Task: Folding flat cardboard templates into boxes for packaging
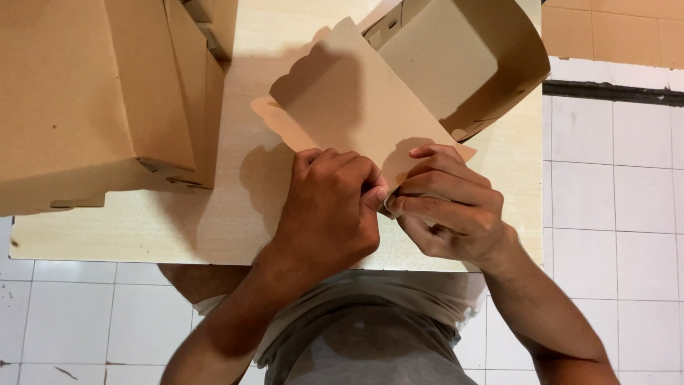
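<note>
Both hands meet at the near corner of the flat cardboard box blank (356, 107), and that corner is pulled right to the counter (142, 221) edge, so it sits close under the person's eyes. The left hand (331, 210) curls over, its fingers (342, 167) pressed together and bearing down on the card, thumb tip pinching the corner from the left. The right hand (449, 210) mirrors it, fingers (434, 182) folded tight, nipping the same corner from the right; the two thumbs are touching. Beyond the fingertips the blank fans away, plain brown, matte, with a scalloped flap to the left and a curved wall already rising on the far right. Left of the left fingers, well apart, stands a stack of finished cardboard boxes (92, 93). White floor tiles (613, 178) lie right of the right hand.
</note>
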